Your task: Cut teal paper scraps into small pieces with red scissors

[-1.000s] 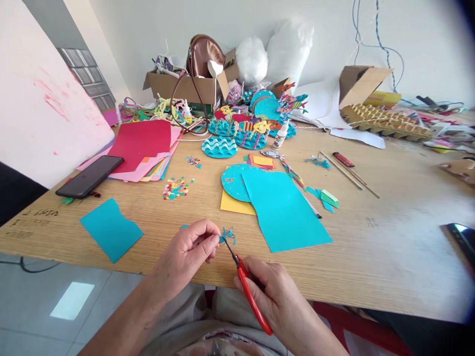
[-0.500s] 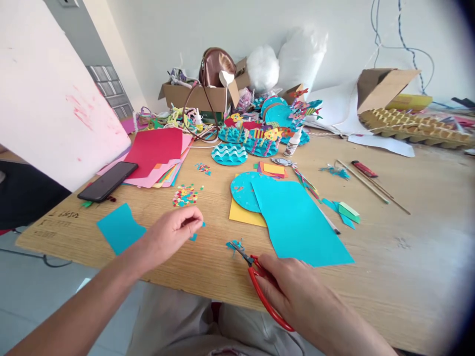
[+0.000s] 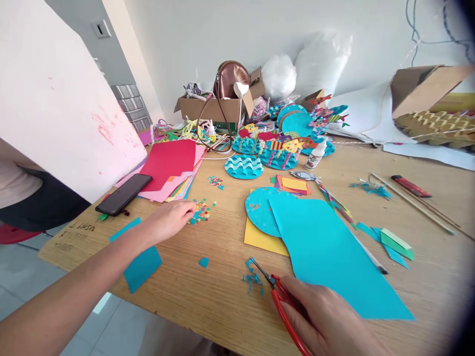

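Note:
My right hand (image 3: 315,309) grips a pair of scissors with red handles (image 3: 284,306). The blades are close together, and their tips lie over thin blue paper scraps (image 3: 254,281). At the left edge of a pile of small coloured paper dots (image 3: 201,212), my left hand (image 3: 172,220) has its fingers pinched. Whatever they hold, if anything, is hidden. Under my left forearm lies a cut blue sheet (image 3: 143,269), partly covered. A small blue paper piece (image 3: 203,262) rests between the hands. Just beyond my right hand is a large blue sheet (image 3: 334,257), overlapping a blue disc (image 3: 260,210).
A phone (image 3: 124,194) lies beside stacked coloured paper (image 3: 168,163). Farther back stand decorated blue pieces (image 3: 243,167), a glue bottle (image 3: 315,154) and a cardboard box (image 3: 208,108). On the right are a red cutter (image 3: 411,186) and thin sticks (image 3: 411,202).
My left hand has moved forward from above the bare tabletop to the dot pile. My right hand still grips the scissors near the scraps. The whole view has shifted.

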A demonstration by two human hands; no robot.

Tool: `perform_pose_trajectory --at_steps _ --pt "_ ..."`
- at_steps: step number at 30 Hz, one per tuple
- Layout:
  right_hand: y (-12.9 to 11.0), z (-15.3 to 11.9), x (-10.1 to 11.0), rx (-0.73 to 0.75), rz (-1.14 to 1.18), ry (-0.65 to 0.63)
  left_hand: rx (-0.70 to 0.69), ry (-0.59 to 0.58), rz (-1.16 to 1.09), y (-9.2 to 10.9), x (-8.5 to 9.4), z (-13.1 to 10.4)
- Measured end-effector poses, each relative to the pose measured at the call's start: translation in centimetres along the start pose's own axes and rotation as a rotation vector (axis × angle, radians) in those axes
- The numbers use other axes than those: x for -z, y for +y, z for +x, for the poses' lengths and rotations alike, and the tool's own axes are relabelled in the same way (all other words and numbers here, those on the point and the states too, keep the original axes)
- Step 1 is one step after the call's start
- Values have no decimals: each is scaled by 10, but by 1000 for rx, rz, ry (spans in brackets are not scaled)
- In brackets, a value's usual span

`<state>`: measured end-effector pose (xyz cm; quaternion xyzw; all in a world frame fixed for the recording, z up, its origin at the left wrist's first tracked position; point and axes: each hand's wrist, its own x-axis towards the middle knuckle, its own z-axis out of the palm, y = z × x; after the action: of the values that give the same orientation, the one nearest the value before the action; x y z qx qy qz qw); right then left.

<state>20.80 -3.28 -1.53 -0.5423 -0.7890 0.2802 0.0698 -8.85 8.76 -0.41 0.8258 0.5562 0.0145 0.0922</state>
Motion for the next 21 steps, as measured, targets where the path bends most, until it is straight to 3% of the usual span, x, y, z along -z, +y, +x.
perform_pose_trajectory --at_steps 6,11,14,18,21 --pt "2 4 -2 64 -21 43 -50 -34 78 -7 -5 0" --pt "0 8 -5 28 -107 16 -17 21 112 -5 2 -2" --pt "-2 9 -6 -23 -158 38 -34 104 105 14 11 -12" --pt "-9 9 -3 -80 -167 77 -315 310 10 56 19 -31" --pt "-16 8 3 -90 -50 97 -411 273 -78 76 22 -39"
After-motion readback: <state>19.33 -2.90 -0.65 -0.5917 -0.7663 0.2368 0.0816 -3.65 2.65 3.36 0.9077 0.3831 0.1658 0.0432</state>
